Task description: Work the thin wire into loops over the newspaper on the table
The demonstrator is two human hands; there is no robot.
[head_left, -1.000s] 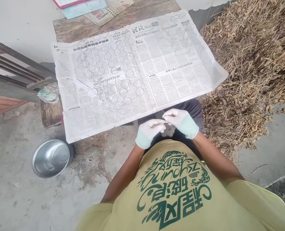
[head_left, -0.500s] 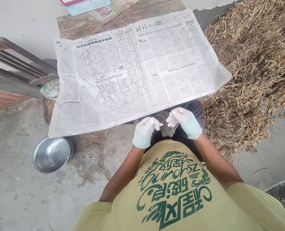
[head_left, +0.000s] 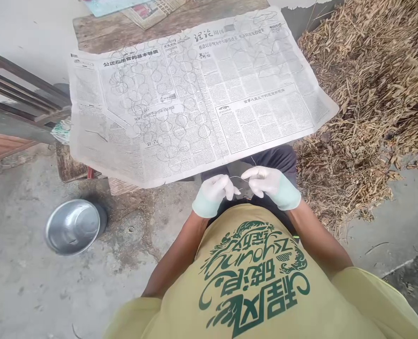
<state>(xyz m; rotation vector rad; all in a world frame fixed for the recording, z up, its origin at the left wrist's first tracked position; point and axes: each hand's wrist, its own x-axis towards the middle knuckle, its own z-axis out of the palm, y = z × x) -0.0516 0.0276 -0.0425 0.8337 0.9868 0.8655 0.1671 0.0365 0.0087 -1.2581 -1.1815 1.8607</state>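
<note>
A thin, curved wire (head_left: pixel 235 177) spans the gap between my two hands, in front of the table's near edge. My left hand (head_left: pixel 216 192), in a white glove with a mint cuff, is closed around one part of it. My right hand (head_left: pixel 269 184), gloved alike, pinches the other part between thumb and fingers. One loose end of wire rises above the right fingers. Past my hands lies a newspaper sheet (head_left: pixel 261 120), with several looped wire pieces (head_left: pixel 173 125) spread over it. A pale, flat strip (head_left: pixel 118 118) rests at the left among them.
A metal pot (head_left: pixel 73 227) stands on the concrete floor at left. Behind it are a wooden chair (head_left: pixel 21 87) and a crumpled plastic bag (head_left: pixel 62 132). Dry plant stalks (head_left: pixel 371 94) are heaped at right. More papers (head_left: pixel 152 12) lie on the wooden tabletop (head_left: pixel 99 35).
The newspaper's near left corner has lifted and curled, uncovering wood beneath. My fingers have shifted on the wire, and the right hand's fingers are more extended. The view has moved slightly.
</note>
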